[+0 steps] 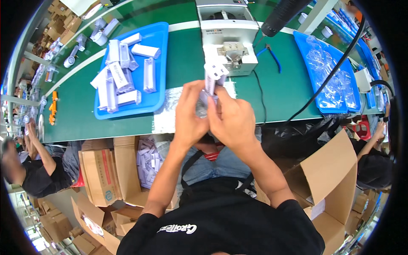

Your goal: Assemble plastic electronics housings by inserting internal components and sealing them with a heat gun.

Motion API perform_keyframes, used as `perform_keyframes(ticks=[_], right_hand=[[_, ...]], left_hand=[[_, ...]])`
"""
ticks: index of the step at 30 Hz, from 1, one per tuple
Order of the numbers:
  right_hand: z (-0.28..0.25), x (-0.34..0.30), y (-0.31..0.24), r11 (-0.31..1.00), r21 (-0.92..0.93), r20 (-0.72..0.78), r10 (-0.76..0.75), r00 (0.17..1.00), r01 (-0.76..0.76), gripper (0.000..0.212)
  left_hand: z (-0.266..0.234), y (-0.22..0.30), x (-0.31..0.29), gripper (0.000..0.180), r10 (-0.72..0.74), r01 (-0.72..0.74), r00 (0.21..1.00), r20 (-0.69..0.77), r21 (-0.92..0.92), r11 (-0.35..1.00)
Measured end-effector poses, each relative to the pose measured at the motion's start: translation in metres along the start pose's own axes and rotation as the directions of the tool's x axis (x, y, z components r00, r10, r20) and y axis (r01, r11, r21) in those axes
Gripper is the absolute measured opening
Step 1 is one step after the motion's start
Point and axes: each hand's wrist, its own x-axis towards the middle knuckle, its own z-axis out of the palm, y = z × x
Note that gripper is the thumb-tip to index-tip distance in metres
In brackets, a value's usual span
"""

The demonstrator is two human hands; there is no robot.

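Observation:
Both of my hands meet over the front edge of the green table (182, 55). Between them stands a small white and lilac box (216, 73), its top end pointing toward the machine. My left hand (189, 114) is closed around its left side. The fingers of my right hand (233, 119) are closed on the right side and front. My hands hide the box's lower part. Beneath it lies a silvery, worn mat (163, 117). To the left, a blue tray (163, 68) holds several similar narrow boxes (146, 51).
A white bench machine (229, 42) with a metal fixture stands just beyond my hands. Right of it are blue-handled pliers (274, 59) and a hanging black electric screwdriver (282, 19). Another blue tray (304, 46) holds clear plastic pieces. Open cartons (331, 170) flank me; co-workers sit at both sides.

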Motion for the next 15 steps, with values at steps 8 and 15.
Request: perform_keyframes(ticks=[8,15], right_hand=[[-0.008,-0.01,0.019,0.924,0.378,-0.141,0.126,0.982,-0.064,0.008],[-0.013,-0.019,0.038,0.789,0.614,-0.042,0.033,0.999,0.0,0.011]], left_hand=[[0.016,-0.011,-0.002,0.055,0.065,-0.06,0.995,0.072,-0.06,0.996],[0.002,-0.007,-0.005,0.061,-0.197,0.215,0.973,0.124,-0.156,0.964]])
